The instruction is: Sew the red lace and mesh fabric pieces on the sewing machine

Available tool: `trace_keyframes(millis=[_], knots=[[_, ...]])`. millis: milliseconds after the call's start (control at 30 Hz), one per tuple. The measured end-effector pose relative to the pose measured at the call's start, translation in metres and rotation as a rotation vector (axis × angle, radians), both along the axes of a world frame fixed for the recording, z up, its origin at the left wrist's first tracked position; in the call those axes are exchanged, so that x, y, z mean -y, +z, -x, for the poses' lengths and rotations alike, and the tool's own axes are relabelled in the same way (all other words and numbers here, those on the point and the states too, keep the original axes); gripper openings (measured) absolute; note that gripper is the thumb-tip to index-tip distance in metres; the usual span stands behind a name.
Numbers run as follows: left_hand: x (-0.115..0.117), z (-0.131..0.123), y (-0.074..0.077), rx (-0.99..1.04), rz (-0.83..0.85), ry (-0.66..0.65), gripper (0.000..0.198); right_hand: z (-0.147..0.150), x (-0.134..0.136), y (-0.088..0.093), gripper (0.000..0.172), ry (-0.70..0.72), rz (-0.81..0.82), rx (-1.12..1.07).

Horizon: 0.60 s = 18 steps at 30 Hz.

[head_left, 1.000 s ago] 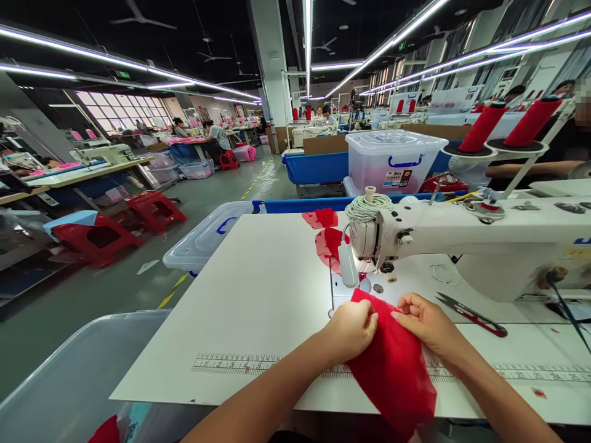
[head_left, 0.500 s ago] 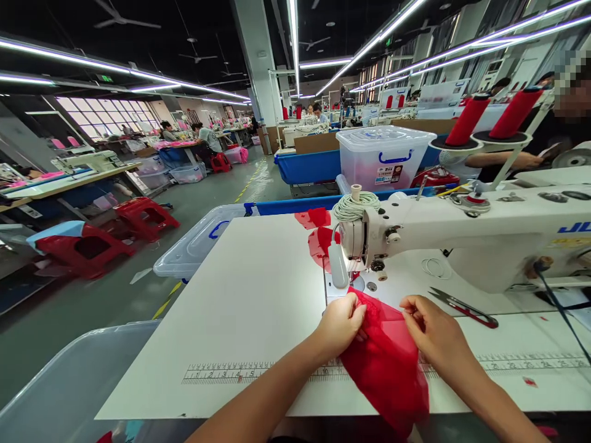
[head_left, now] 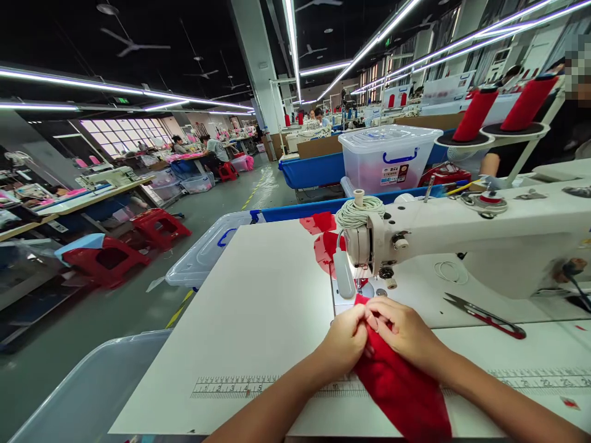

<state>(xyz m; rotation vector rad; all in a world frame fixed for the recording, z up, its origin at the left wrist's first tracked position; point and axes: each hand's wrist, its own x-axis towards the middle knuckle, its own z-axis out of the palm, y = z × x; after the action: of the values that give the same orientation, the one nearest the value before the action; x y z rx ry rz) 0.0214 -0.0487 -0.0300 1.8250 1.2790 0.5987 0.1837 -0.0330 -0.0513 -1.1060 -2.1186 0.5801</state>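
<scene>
Red sheer fabric [head_left: 401, 387] hangs from both hands over the table's front edge, its upper end close to the needle area of the white sewing machine [head_left: 443, 221]. My left hand [head_left: 346, 338] pinches the fabric at its left edge. Touching it, my right hand [head_left: 401, 329] is closed on the fabric from the right, fingertips against those of the left. More red pieces [head_left: 325, 246] lie behind the machine's head. To the right of my right hand, thread snips [head_left: 484, 314] rest on the white table [head_left: 258, 307].
Two red thread cones [head_left: 475, 117] stand above the machine. A lidded clear box [head_left: 388, 157] is behind it. Clear bins [head_left: 106, 381] sit along the table's left side, with red stools [head_left: 104, 258] farther left. A person is partly visible at the right edge.
My right hand has moved left to meet my left hand, and the fabric that was spread between them is now bunched. The view has shifted slightly.
</scene>
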Motion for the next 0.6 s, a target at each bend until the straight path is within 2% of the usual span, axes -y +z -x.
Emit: trace_keyframes(millis=[100, 233, 300, 433, 500, 600], knots=[[-0.008, 0.007, 0.007, -0.172, -0.088, 0.035, 0.020, -0.008, 0.000, -0.004, 0.027, 0.038, -0.060, 0.108], [-0.021, 0.014, 0.012, -0.418, -0.202, 0.194, 0.031, -0.016, -0.002, 0.000, 0.023, 0.043, -0.032, 0.249], [-0.027, 0.016, 0.012, -0.507, -0.241, 0.232, 0.032, -0.018, -0.005, 0.002, 0.022, 0.055, -0.021, 0.290], [-0.030, 0.019, 0.009, -0.558, -0.339, 0.280, 0.013, -0.021, -0.009, -0.002, 0.022, 0.052, -0.051, 0.321], [-0.028, 0.018, 0.003, -0.481, -0.444, 0.205, 0.013, -0.022, -0.009, -0.005, 0.022, 0.044, -0.067, 0.318], [-0.023, 0.018, -0.009, -0.393, -0.603, -0.079, 0.019, -0.022, -0.009, -0.005, 0.023, 0.064, -0.093, 0.311]])
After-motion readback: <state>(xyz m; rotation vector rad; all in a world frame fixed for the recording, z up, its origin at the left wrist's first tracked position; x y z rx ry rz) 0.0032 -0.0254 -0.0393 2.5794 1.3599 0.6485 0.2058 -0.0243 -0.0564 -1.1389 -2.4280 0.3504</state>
